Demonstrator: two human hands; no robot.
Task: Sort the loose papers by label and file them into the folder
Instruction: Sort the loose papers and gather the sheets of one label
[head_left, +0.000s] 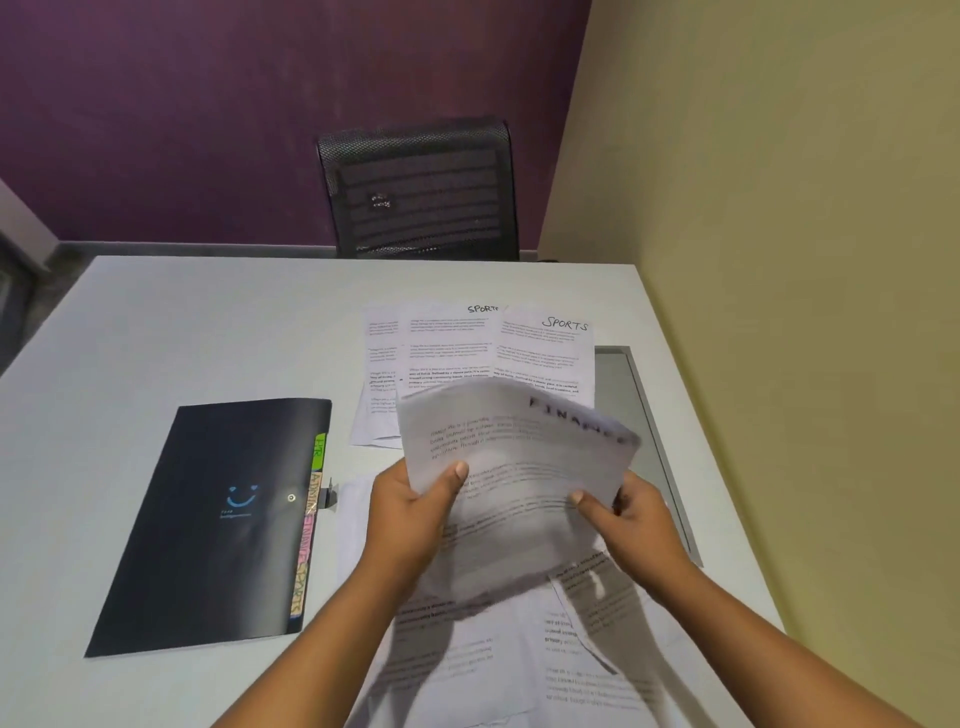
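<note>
Folder risk: the folder (218, 519) lies closed at the left of the table (182, 322), apart from both hands. Opening it while papers are still held could end in a fumble.
Tabs risk: the tabs (310, 525) along its right edge are narrow and handwritten, so a sheet could slide behind the wrong one.
Left hand: the left hand (410, 514) pinches the near left edge of the held sheet (519, 457), thumb on top.
Held sheet risk: it is raised over mid-table between both hands. Its heading is blurred and seems to read "FINAN…"; a misreading would misfile it. I cannot tell whether it is one sheet or several, so a stray one might ride along.
Sports pile risk: the sports pile (467, 353), far of the hands, is only loosely fanned, and a brush from the raised paper could scatter it.
Loose papers risk: the loose papers (519, 649) overlap beneath the forearms, and a dragged arm could crease them.
Right hand: the right hand (634, 514) clamps the sheet's near right edge, thumb on top.
Folder material: dark, smooth, faintly glossy, rectangular.
Tabs material: coloured strips, inked.
Paper material: thin, white, printed, and bowing where held.
Table material: pale, matte, flat.
</note>
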